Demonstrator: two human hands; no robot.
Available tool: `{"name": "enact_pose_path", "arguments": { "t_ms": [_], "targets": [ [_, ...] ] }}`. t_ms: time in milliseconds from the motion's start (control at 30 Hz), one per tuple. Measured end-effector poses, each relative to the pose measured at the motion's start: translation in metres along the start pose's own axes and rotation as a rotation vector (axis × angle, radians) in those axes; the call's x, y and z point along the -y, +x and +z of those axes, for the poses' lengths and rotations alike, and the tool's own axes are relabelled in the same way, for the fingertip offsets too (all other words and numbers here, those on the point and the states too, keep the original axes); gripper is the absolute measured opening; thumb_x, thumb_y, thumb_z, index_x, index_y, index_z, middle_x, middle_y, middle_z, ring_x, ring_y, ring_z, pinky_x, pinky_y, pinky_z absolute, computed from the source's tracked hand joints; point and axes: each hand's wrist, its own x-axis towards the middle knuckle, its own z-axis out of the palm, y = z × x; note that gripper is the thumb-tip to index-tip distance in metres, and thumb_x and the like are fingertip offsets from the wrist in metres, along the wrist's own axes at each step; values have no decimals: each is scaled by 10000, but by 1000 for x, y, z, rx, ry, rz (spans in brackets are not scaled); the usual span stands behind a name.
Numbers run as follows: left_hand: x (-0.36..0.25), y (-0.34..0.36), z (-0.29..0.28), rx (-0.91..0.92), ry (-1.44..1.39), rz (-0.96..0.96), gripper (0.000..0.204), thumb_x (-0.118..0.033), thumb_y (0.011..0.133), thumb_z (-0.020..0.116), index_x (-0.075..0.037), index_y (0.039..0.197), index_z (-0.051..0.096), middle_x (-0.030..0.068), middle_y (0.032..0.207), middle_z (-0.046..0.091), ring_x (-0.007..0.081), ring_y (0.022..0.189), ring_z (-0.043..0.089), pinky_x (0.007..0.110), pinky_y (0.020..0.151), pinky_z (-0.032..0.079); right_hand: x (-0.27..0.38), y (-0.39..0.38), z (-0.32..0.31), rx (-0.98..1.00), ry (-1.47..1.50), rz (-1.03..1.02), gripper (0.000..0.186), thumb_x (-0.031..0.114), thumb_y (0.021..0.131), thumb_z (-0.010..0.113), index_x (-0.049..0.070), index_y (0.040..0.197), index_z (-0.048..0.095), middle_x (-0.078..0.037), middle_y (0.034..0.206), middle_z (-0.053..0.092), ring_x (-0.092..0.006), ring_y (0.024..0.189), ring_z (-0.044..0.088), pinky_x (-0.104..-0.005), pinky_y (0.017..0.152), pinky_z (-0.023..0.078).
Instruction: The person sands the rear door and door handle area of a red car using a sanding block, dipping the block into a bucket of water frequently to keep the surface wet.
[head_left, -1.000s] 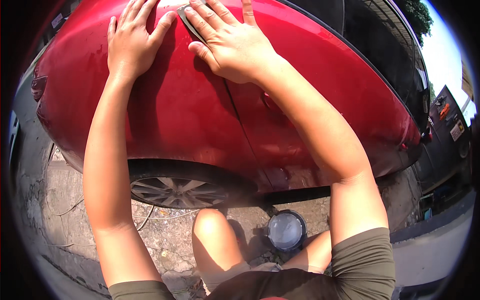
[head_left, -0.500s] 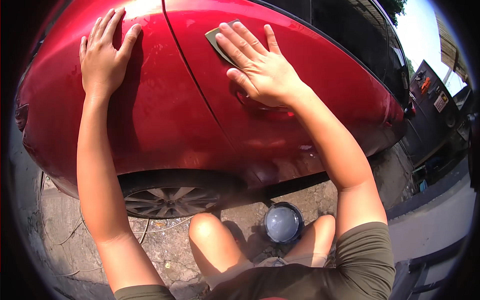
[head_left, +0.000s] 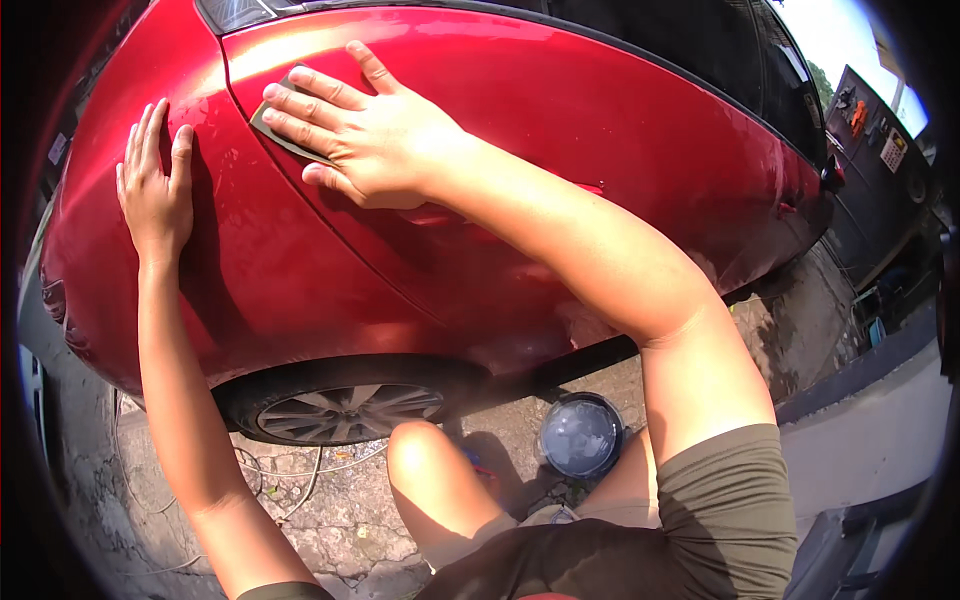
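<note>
My right hand (head_left: 385,150) lies with its fingers spread on a dark green-grey piece of sandpaper (head_left: 270,134), pressing it flat against the glossy red car (head_left: 520,110). One edge of the sheet shows beside the fingers; the rest is hidden under them. The sheet is close to the panel seam that runs down the car's side. Left of that seam, my left hand (head_left: 158,195) rests on the red panel with fingers extended and nothing in it.
Below the panel is a wheel (head_left: 350,412) with a spoked rim. A dark bucket (head_left: 617,452) of greyish water stands by my knees. Thin hose or cable (head_left: 318,478) loops over the cracked ground. At the far right stands a dark board (head_left: 865,185) with tools.
My right hand has slid left with the sandpaper, from the middle of the right-hand panel to the seam. In the picture, my left hand sits lower and further left; the view has shifted too.
</note>
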Motion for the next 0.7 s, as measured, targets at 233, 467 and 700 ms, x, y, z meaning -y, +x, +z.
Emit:
{"name": "enact_pose_path", "arguments": {
  "t_ms": [233, 467, 700],
  "targets": [
    [-157, -8, 23, 73, -45, 187, 854, -707, 979, 480, -221, 1652, 281, 94, 1713, 255, 343, 1587, 194, 660, 1235, 111, -111, -323, -59, 65, -85, 856, 681, 444, 1107, 319, 195, 1683, 56, -39, 1759, 20, -267, 1618, -5, -635, 1253, -19],
    [-371, 4, 39, 192, -170, 632, 891, -729, 959, 477, -193, 1645, 287, 76, 1707, 255, 306, 1585, 197, 576, 1269, 177, 98, -483, -47, -878, 1612, 1667, 652, 215, 1019, 424, 103, 1645, 279, -56, 1681, 344, -242, 1510, 385, -478, 1216, 320],
    [-595, -31, 59, 189, -234, 807, 868, -690, 998, 428, -143, 1650, 256, 92, 1716, 231, 320, 1587, 188, 584, 1275, 138, 307, -621, 42, -656, 1693, 2502, 474, 63, 998, 585, 81, 1469, 531, -151, 1370, 608, -324, 1260, 591, -535, 1038, 538]
  ]
}}
